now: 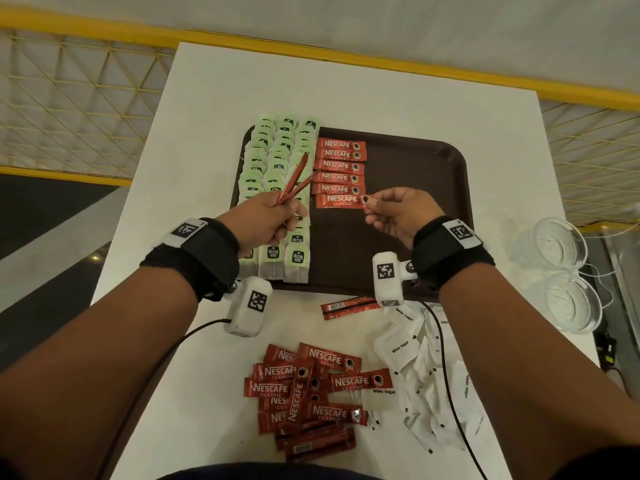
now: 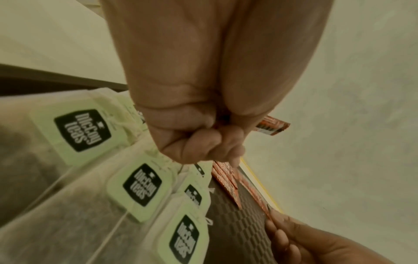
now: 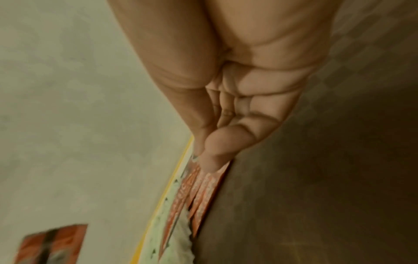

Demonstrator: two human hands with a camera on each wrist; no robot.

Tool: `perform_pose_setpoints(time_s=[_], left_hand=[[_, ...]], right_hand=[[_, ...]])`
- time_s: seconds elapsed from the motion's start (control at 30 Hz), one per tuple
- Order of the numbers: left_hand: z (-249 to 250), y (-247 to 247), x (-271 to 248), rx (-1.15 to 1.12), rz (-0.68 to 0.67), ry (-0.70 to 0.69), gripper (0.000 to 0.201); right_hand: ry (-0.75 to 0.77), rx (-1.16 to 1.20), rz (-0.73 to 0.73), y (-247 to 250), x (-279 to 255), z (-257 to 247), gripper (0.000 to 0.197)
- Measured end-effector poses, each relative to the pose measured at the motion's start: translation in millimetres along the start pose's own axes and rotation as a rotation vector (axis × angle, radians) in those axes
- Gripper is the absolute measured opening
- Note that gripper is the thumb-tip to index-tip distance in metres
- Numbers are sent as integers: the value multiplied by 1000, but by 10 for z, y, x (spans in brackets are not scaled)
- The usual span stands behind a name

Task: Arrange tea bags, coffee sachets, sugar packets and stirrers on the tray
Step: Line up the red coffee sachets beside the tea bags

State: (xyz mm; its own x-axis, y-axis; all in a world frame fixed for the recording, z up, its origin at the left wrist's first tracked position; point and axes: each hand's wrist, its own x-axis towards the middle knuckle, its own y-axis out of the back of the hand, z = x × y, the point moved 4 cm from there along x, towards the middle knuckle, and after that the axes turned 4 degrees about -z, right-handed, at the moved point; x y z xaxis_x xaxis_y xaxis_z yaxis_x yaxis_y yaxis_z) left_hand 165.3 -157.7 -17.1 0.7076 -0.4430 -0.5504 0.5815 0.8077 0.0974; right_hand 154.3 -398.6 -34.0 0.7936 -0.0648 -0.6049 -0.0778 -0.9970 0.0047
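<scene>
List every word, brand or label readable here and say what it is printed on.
"NESCAFE CLASSIC": red coffee sachets in a column on the tray, and the loose pile on the table.
"McCoy teas": green tea bag tags.
"White Sugar": white sugar packets.
Wristband markers: patterns, no words.
Barcode print on the sachet backs: too small.

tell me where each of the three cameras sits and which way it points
Head: worn on the head, looking forward and down at the brown tray on the white table; both forearms, left hand and right hand show.
Left wrist: looks along the left hand gripping coffee sachets, above the tea bags.
Right wrist: looks along the right hand, fingertips on a coffee sachet.
Shared: the tea bags appear in head and left-wrist views.
</scene>
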Motion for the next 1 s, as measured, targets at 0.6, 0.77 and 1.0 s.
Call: perform_pose_setpoints(time_s=[0.6, 0.77, 1.0], left_hand=[[-25, -5, -127, -181, -52, 132, 35], [-45, -6, -134, -157, -56, 160, 32], [-41, -78, -115, -84, -96, 195, 29]], right_hand=[[-64, -504, 220, -102, 371, 77, 16], [-80, -519, 228, -76, 379, 50, 18], [130, -509, 111, -336, -48, -260, 38]])
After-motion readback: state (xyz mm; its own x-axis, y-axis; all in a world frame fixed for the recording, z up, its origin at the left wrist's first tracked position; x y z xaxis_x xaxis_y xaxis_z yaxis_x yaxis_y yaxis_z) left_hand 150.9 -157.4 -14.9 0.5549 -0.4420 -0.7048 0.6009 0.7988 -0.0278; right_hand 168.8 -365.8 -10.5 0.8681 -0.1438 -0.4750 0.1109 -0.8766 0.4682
